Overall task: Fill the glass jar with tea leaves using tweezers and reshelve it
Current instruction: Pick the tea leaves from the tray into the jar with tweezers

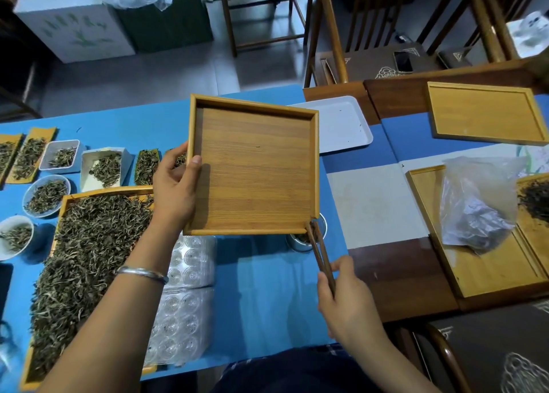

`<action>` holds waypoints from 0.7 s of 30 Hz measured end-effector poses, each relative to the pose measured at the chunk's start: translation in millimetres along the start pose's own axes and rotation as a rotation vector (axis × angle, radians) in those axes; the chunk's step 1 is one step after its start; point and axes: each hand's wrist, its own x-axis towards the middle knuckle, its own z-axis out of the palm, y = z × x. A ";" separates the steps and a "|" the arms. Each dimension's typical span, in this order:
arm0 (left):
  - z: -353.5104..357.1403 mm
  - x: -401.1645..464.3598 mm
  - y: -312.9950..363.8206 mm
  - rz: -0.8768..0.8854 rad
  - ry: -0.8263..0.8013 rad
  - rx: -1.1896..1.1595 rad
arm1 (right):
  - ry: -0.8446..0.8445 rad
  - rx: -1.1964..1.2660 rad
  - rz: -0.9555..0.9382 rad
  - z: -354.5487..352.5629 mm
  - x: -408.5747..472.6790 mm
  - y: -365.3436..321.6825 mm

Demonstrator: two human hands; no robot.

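The left hand (pixel 175 190) grips a bare wooden tray (pixel 255 170) tilted over the jar (pixel 307 236). The right hand (pixel 346 300) pinches tweezers (pixel 319 254), tips at the tray's notched corner above the jar.

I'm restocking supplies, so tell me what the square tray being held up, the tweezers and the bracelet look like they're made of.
The square tray: likely bamboo or light wood with a smooth matte finish, judging by its fine straight grain and honey colour. The tweezers: dark brown, probably wood or bamboo, with two slim flat arms and no metallic shine. The bracelet: apparently polished silver-coloured metal, bright with highlights.
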 end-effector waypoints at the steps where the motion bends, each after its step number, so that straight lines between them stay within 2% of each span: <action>1: 0.2 -0.2 0.2 -0.004 -0.007 0.005 | -0.006 0.012 -0.002 -3.5 -1.8 1.9; 10: -0.9 0.5 -0.1 -0.027 -0.024 0.015 | 0.081 0.063 -0.182 -39.4 13.1 5.9; 17: -1.7 -4.9 -1.4 -0.085 -0.009 -0.014 | 0.271 0.235 -0.096 -43.8 92.5 -10.8; 19: -0.9 -8.3 -1.9 -0.119 0.002 -0.029 | 0.254 0.277 -0.080 -42.3 110.7 -18.4; 21: -0.1 -11.7 -1.1 -0.142 0.025 -0.036 | 0.184 0.429 -0.042 -41.1 121.5 -23.5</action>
